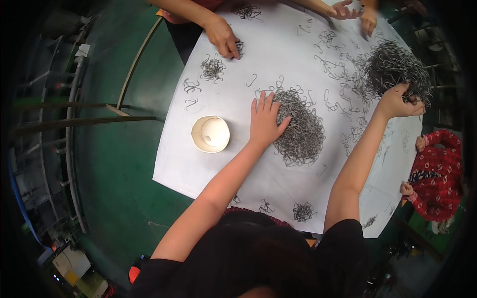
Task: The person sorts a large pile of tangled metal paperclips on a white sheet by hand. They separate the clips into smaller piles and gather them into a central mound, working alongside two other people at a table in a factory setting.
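Small dark metal hooks lie on the white table. My left hand (267,119) rests flat with its fingers apart, at the left edge of the middle pile of hooks (300,131). Over at the right, my right hand (400,102) has its fingers curled into the near edge of a taller, darker hook pile (395,69), closing on some of the hooks. Loose hooks (350,92) are strewn between the two piles. Left of my left hand stands a round cream tub (210,134) with a small pale piece at its bottom.
Co-workers' hands (223,37) (367,20) handle hooks along the far side. A person in a red patterned top (437,174) is at the right edge. Small hook heaps (212,68) (303,212) dot the table (174,164). A metal frame (99,111) stands left on the green floor.
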Available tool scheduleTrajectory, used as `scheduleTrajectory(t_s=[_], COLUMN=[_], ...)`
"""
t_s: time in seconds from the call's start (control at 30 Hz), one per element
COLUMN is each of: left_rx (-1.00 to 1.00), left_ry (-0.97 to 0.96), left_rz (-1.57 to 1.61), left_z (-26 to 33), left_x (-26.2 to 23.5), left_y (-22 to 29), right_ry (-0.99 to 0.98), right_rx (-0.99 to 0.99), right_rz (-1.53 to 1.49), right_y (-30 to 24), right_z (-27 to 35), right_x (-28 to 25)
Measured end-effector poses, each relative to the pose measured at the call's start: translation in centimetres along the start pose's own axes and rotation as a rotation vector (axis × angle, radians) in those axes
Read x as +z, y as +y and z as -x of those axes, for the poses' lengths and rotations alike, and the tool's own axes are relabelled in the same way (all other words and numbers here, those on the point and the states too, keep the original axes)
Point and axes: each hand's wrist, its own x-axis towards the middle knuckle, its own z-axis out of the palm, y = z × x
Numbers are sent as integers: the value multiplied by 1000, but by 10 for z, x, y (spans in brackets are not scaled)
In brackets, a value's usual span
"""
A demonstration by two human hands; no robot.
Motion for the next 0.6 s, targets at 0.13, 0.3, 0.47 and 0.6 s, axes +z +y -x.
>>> scheduleTrajectory(t_s=[0.13, 0.3, 0.47, 0.6], left_rx=[-8, 8, 19, 13], left_ry=[-12, -13, 3, -29], left_rz=[-13, -17, -13, -35], left_z=[-9, -9, -3, -3], left_x=[-3, 1, -1, 2], left_y=[-5, 0, -3, -1], right_ry=[-227, -131, -119, -194], right_rx=[34, -89, -35, 97], right_rz=[-21, 52, 22, 17], right_y=[-6, 14, 24, 9], right_z=[-2, -1, 2, 4], right_x=[28, 34, 37, 34])
